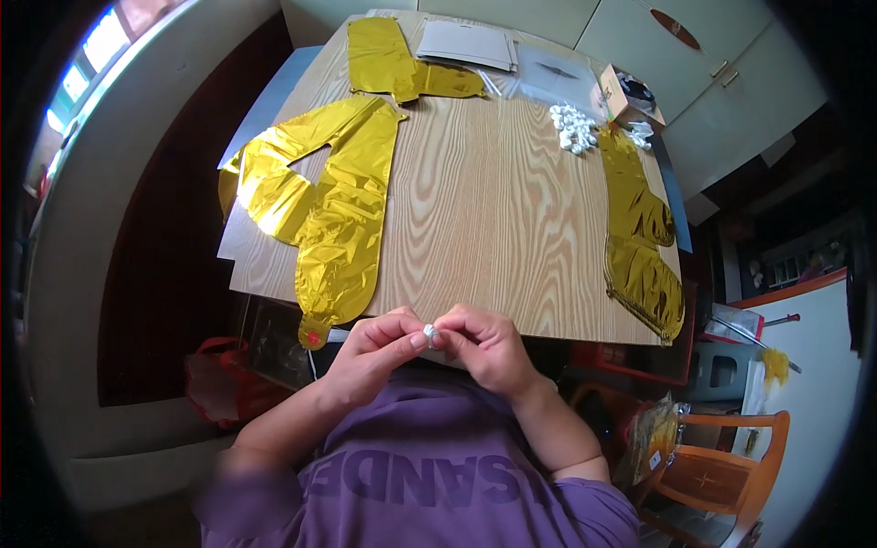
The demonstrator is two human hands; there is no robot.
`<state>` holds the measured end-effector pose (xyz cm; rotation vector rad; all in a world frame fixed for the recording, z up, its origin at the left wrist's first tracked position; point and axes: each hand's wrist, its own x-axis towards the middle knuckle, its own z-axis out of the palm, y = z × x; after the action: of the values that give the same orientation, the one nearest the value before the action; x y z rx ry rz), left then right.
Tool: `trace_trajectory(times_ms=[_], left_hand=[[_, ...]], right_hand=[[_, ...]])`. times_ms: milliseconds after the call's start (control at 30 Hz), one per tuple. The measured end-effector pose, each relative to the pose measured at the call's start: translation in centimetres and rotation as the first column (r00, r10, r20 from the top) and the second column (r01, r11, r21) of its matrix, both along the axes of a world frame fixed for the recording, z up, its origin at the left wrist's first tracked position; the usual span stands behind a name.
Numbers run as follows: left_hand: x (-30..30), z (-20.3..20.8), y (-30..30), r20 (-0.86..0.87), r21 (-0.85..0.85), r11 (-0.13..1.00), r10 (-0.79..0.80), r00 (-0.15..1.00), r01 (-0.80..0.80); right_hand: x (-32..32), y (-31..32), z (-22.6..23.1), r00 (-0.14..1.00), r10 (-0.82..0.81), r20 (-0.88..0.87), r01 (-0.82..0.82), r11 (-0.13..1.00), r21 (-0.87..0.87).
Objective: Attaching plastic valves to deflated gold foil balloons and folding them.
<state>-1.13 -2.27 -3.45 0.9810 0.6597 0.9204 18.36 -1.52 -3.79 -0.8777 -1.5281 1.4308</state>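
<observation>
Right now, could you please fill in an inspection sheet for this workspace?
Surface: wood-grain table, partly covered by gold foil pieces at left, right and far side
Things in hand: small white bundle
Clutter: pile of white bundles, open cardboard box, stacked white sheets
Hands: left hand and right hand both pinch the small white bundle
Cables: nothing seen
Surroundings: wooden chair at right, pale cabinets beyond

Shiny gold foil (354, 196) on a wood-grained tabletop (475, 201)
The foil by the left edge is crinkled, mirror-bright; the foil piece (632, 205) along the right edge, equally glossy. The small white bundle (430, 333) in the hands (379, 347) looks ridged; the cardboard box (614, 89) near the far right corner, matt.
</observation>
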Motion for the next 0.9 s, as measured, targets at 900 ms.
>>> trace_trajectory(times_ms=[900], left_hand=[[-0.2,-0.1,1.6,-0.067,0.136,0.951,-0.272,0.96,0.279]], right_hand=[[2.5,0.3,3.9,0.979,0.1,0.177,-0.141,0.961,0.24]])
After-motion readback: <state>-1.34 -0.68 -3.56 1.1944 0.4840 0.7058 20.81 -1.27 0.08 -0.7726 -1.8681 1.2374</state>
